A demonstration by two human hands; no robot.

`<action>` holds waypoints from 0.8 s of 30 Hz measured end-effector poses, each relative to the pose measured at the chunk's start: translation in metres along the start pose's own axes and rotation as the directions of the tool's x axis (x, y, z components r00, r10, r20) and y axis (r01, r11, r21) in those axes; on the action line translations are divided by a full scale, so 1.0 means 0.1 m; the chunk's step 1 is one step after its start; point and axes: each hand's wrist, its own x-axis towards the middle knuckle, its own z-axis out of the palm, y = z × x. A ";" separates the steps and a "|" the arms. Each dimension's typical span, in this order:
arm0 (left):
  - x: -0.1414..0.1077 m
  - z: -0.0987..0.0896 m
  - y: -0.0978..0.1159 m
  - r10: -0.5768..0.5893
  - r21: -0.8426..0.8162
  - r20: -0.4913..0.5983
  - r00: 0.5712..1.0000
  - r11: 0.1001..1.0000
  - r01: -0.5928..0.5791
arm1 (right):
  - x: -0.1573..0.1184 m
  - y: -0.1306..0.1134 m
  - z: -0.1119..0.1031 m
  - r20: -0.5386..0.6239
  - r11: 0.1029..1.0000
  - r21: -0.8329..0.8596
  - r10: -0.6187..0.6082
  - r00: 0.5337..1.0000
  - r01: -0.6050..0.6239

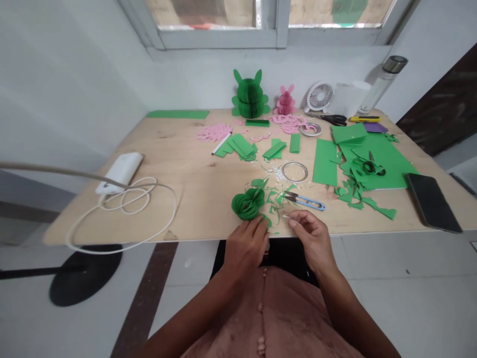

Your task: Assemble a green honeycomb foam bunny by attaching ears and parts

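A small green folded-paper figure (pixel 248 203) with rounded, fanned layers lies at the table's front edge. My left hand (pixel 246 244) has its fingers together against the lower end of this figure, gripping it there; the fingertips are partly hidden. Off to the right, my right hand (pixel 312 236) pinches a tiny white strip (pixel 286 216) between thumb and forefinger. Just beyond that hand lie blue-handled thread snips (pixel 305 201). Thin green paper scraps (pixel 276 199) are scattered between the figure and the snips.
A tape roll (pixel 294 172), folded green paper pieces (pixel 242 145) and pink scraps (pixel 214 132) lie farther back. Green sheets (pixel 395 159) and a phone (pixel 433 201) are at right. A power bank (pixel 119 172) with a looped cable sits left. Finished paper figures (pixel 250 97) stand by the wall.
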 end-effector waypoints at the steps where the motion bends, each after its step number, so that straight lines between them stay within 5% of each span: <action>1: 0.01 0.02 0.01 0.018 0.044 0.008 1.000 0.999 -0.018 | 0.00 0.00 0.00 0.001 1.000 0.002 0.000 1.000 0.000; 11: 0.07 0.11 0.00 0.010 0.072 -0.022 1.000 0.997 -0.009 | 0.00 0.02 -0.01 0.029 0.999 0.028 0.019 0.999 -0.019; 15: 0.05 0.03 0.04 -0.114 -0.135 -0.105 0.988 0.986 0.100 | 0.00 0.00 0.00 0.037 1.000 0.025 -0.007 0.999 0.006; 19: 0.05 -0.20 0.12 -0.393 -0.393 -0.123 0.911 0.862 0.318 | -0.01 -0.06 0.03 0.079 0.995 -0.031 -0.088 0.993 0.090; 24: 0.09 -0.39 0.15 -0.371 -0.499 -0.077 0.926 0.818 0.286 | -0.05 -0.16 0.16 0.226 0.954 -0.164 -0.212 0.951 0.251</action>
